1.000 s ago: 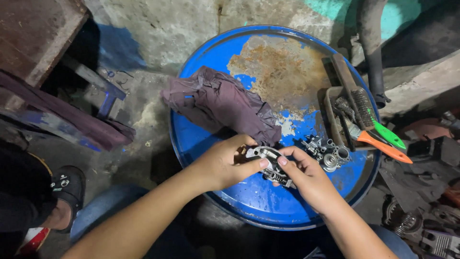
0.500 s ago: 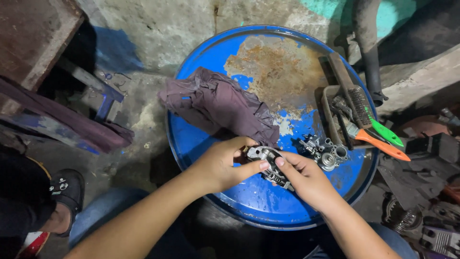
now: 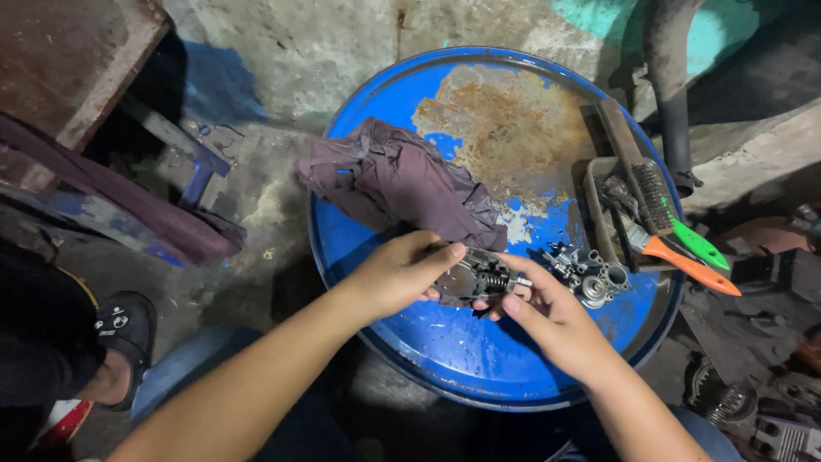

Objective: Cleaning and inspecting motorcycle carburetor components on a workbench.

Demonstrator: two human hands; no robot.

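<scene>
Over the blue drum lid, left hand and right hand both pinch a small metal part w/ spring, held just above the lid. Risk: spring pops loose, rolls off toward floor; fingertip grip looks thin, oily maybe.

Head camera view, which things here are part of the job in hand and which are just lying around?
In hand:
- small metal part with a spring, held between left hand and right hand
- blue drum top as the work surface

Lying about:
- second metal casting beside the right hand
- purple rag
- wire brush
- green-handled tool
- orange-handled tool
</scene>
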